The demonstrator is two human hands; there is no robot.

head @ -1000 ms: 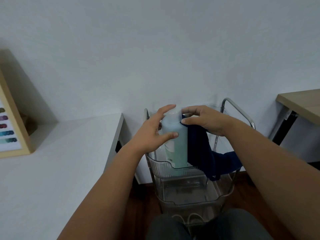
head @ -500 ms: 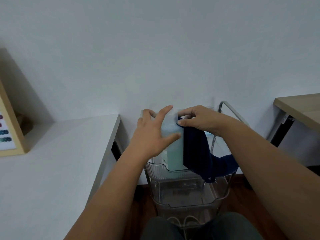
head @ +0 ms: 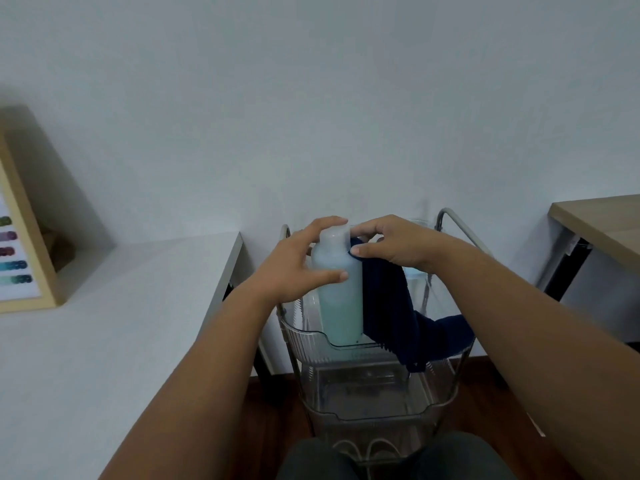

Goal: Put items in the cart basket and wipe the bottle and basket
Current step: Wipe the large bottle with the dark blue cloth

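Pale blue-green bottle (head: 337,292) upright, seemingly translucent; left hand (head: 294,268) grips it.

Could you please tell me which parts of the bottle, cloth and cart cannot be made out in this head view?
- Bottle: its base sits behind the top basket's ribbed rim; its cap is partly covered by the left hand and the right hand.
- Dark blue cloth: its upper end is hidden under the right hand.
- Cart bottom: cut off by the person's knees and the lower edge.
- Framed chart: cropped by the left edge, blurred.
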